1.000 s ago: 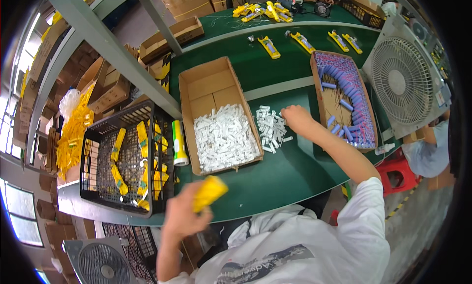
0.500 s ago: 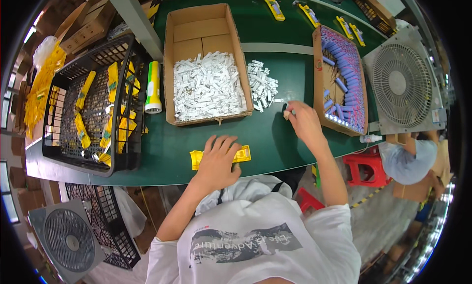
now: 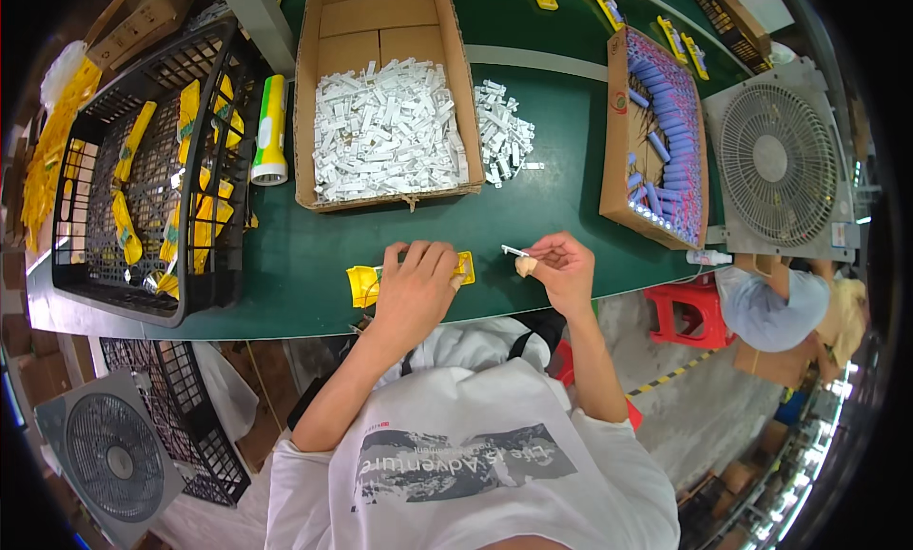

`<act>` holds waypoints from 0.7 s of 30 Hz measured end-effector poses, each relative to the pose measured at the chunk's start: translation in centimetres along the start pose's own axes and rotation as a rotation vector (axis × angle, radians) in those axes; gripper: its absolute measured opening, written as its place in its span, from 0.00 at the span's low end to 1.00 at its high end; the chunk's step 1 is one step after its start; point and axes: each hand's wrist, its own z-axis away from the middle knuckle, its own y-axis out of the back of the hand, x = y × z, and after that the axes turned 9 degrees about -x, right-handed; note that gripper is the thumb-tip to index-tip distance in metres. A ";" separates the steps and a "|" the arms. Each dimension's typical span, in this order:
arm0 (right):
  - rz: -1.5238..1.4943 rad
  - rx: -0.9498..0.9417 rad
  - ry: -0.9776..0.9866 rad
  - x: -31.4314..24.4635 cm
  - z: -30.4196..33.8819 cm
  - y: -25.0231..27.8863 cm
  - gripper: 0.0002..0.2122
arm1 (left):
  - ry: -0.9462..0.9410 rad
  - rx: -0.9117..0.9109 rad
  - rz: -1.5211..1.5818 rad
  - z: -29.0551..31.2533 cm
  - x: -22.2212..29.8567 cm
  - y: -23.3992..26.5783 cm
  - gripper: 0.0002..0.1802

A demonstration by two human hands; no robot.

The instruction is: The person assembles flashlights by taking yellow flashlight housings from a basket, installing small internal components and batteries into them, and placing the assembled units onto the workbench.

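My left hand is closed over a yellow plastic flashlight shell near the table's front edge. Both ends of the shell stick out from under the palm. To its right, my right hand pinches a small white plastic piece between thumb and fingers. Something tan covers one of its fingertips. Beyond the hands, a cardboard box holds a heap of white pieces, and a smaller loose pile lies beside it on the green table.
A black crate with yellow shells stands at left, next to a yellow-green flashlight. At right are a box of purple cylindrical cells and a grey fan. Another person sits beyond a red stool.
My right hand has come from beside the loose pile back toward my left hand, with a white piece now pinched in it. My left hand stays on the yellow shell. The whole view has shifted slightly.
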 end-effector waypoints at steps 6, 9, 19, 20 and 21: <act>-0.055 -0.030 0.069 -0.5 0.2 -1.3 0.12 | 0.011 -0.073 -0.046 -0.4 0.1 0.3 0.12; 0.128 -0.062 0.048 -1.7 0.3 -2.7 0.10 | 0.001 -0.104 0.063 -0.5 -0.4 0.7 0.12; 0.953 -0.268 0.100 -5.1 -0.3 -4.5 0.11 | -0.015 -0.080 0.130 -0.9 -0.1 1.5 0.13; 0.946 -0.267 0.099 -4.7 -0.3 -4.2 0.11 | -0.014 -0.086 0.126 -1.0 -0.1 1.4 0.13; 1.028 -0.314 0.144 -4.0 -0.4 -3.8 0.11 | -0.012 -0.089 0.187 -1.0 -0.3 1.4 0.12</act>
